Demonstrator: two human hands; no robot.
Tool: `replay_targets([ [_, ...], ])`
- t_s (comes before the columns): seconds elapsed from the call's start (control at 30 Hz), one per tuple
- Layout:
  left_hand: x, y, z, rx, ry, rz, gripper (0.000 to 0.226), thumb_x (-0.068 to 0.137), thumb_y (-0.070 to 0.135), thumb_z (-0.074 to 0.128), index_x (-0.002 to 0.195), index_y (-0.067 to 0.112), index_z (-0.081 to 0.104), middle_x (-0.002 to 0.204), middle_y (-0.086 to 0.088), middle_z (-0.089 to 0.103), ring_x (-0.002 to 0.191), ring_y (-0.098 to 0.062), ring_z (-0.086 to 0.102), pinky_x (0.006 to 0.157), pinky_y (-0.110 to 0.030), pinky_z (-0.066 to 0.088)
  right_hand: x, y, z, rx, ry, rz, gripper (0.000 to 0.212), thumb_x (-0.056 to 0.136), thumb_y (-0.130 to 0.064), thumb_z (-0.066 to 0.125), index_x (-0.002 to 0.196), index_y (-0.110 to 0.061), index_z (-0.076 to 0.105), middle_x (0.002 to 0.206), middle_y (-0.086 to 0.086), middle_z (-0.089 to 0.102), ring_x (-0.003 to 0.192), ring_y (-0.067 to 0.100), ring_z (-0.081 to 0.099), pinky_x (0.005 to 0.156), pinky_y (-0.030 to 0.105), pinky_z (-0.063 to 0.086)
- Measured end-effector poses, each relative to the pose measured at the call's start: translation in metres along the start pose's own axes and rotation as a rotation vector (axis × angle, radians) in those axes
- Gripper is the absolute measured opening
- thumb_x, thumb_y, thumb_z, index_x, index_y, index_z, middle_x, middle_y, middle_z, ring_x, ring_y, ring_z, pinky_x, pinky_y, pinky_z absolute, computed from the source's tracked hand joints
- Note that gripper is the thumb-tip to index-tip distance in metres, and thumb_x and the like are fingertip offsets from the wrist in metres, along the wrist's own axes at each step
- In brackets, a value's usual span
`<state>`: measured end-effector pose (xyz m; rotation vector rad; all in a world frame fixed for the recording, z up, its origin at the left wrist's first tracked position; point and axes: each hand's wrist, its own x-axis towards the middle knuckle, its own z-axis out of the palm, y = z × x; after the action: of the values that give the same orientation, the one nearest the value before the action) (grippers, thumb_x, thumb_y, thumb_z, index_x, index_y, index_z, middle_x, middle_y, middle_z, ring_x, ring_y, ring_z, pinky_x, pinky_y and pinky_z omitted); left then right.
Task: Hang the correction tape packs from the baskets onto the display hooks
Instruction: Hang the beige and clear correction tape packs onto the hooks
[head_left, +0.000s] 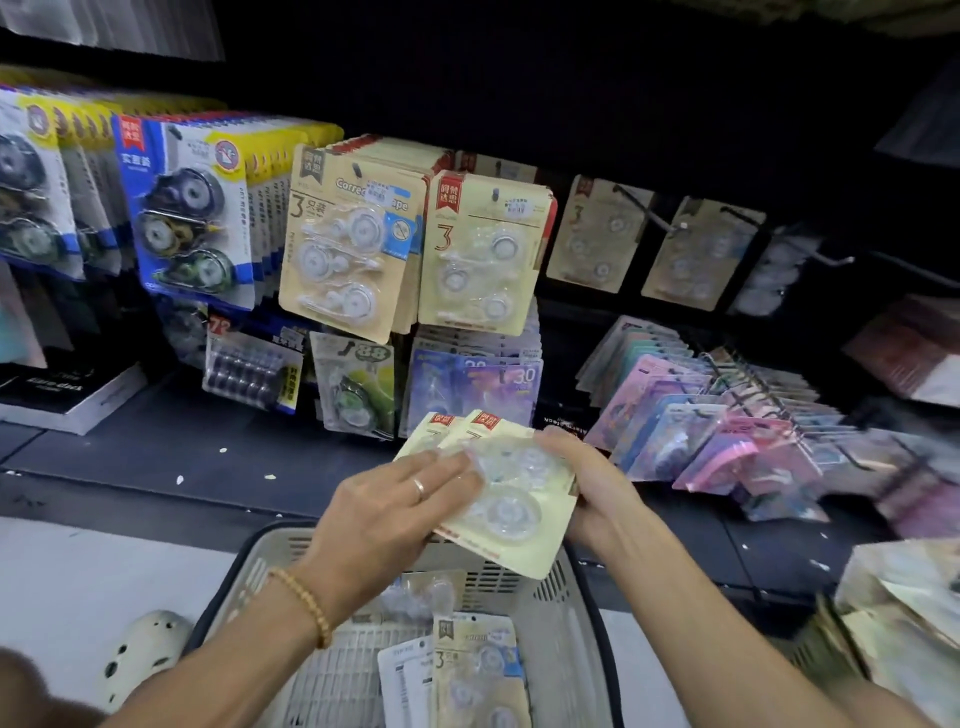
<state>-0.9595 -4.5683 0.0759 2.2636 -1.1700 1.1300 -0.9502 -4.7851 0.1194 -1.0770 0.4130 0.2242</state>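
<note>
Both hands hold a small fanned bundle of cream correction tape packs (498, 488) above the near basket (571, 613), probably to square them up and free one for hanging. The left hand (384, 514) lies over the bundle's left side, fingers fairly straight and spread on the clear blisters, thumb hidden beneath, so it seems to clamp the packs rather than curl around them. The right hand (587, 488) grips the right edge, fingers wrapped behind the card. More packs (467, 670) lie in the basket below. On the far wall, matching cream packs (483, 254) already hang, and to their right a hook (660, 221) with few packs looks like the likely target.
</note>
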Motion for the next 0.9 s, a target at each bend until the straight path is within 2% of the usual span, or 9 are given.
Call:
replay_targets([
  [0.07,0.0,-0.001,0.0,-0.013,-0.046,-0.024,0.06,0.072,0.005,0.087,0.123,0.018,0.059,0.125,-0.003,0.071,0.108,-0.025,0.071,0.09,-0.036,0.059,-0.001,-0.006,-0.001,-0.009,0.018,-0.053,0.035,0.093,0.005,0.054,0.07,-0.015,0.07,0.074,0.012,0.073,0.062,0.025,0.07,0.067,0.039,0.059],
  [0.13,0.002,-0.002,-0.002,-0.041,-0.114,-0.125,0.076,0.066,0.015,0.093,0.132,0.016,0.057,0.138,-0.007,0.062,0.128,-0.024,0.059,0.106,-0.042,0.049,-0.005,-0.013,-0.001,-0.011,0.032,-0.097,0.028,0.094,0.008,0.051,0.093,-0.012,0.07,0.074,0.011,0.075,0.058,0.021,0.072,0.049,0.031,0.058],
  [0.23,0.012,0.001,-0.015,-0.35,-0.245,-0.608,0.115,0.067,0.033,0.093,0.157,0.031,0.021,0.159,0.015,0.028,0.146,0.002,0.026,0.116,-0.029,0.035,-0.006,-0.022,-0.004,0.039,0.06,-0.154,0.038,0.091,0.009,0.057,0.122,-0.009,0.066,0.095,0.018,0.077,0.072,0.026,0.075,0.056,0.036,0.061],
  [0.3,0.018,-0.001,-0.026,-0.75,-0.36,-0.947,0.139,0.058,0.032,0.097,0.158,0.036,0.0,0.144,0.035,0.031,0.128,0.022,0.039,0.103,-0.009,0.039,-0.007,-0.028,-0.006,0.02,0.068,-0.182,0.041,0.089,0.01,0.06,0.124,-0.01,0.066,0.097,0.017,0.077,0.075,0.026,0.076,0.061,0.038,0.063],
  [0.37,0.019,-0.006,-0.031,-1.051,-0.466,-1.08,0.148,0.05,0.031,0.1,0.16,0.028,0.001,0.137,0.027,0.049,0.112,0.014,0.059,0.09,-0.012,0.05,-0.01,-0.031,-0.008,-0.026,0.046,-0.205,0.039,0.089,0.009,0.062,0.122,-0.011,0.068,0.098,0.016,0.077,0.076,0.024,0.076,0.063,0.038,0.064],
  [0.47,0.022,-0.007,-0.032,-1.247,-0.321,-1.224,0.114,0.064,0.052,0.088,0.156,0.013,0.033,0.127,0.001,0.069,0.096,-0.006,0.073,0.077,-0.023,0.057,-0.012,-0.032,-0.007,-0.095,0.009,-0.236,0.035,0.088,0.01,0.064,0.12,-0.003,0.067,0.097,0.015,0.077,0.077,0.024,0.076,0.065,0.038,0.064],
  [0.6,0.024,0.0,-0.028,-1.403,-0.124,-1.396,0.052,0.079,0.022,0.074,0.127,0.007,0.062,0.114,-0.013,0.075,0.105,-0.035,0.072,0.097,-0.059,0.052,-0.012,-0.026,0.006,-0.151,-0.027,-0.233,0.032,0.086,0.006,0.068,0.118,0.004,0.067,0.102,0.02,0.076,0.08,0.027,0.076,0.066,0.036,0.063],
  [0.77,0.029,-0.001,-0.031,-1.489,0.018,-1.44,0.032,0.096,0.007,0.06,0.126,0.015,0.062,0.115,-0.01,0.075,0.102,-0.032,0.074,0.074,-0.042,0.063,-0.004,-0.024,0.026,-0.141,0.032,-0.263,0.017,0.09,-0.003,0.069,0.106,0.001,0.071,0.096,0.019,0.077,0.08,0.028,0.075,0.069,0.038,0.061],
  [0.9,0.031,-0.007,-0.03,-1.504,0.098,-1.448,0.03,0.102,0.025,0.052,0.129,0.021,0.064,0.12,-0.007,0.074,0.11,-0.032,0.071,0.09,-0.052,0.057,0.005,-0.047,0.047,-0.256,0.04,-0.352,0.007,0.093,-0.002,0.067,0.094,-0.006,0.072,0.089,0.013,0.078,0.079,0.026,0.075,0.069,0.037,0.06],
])
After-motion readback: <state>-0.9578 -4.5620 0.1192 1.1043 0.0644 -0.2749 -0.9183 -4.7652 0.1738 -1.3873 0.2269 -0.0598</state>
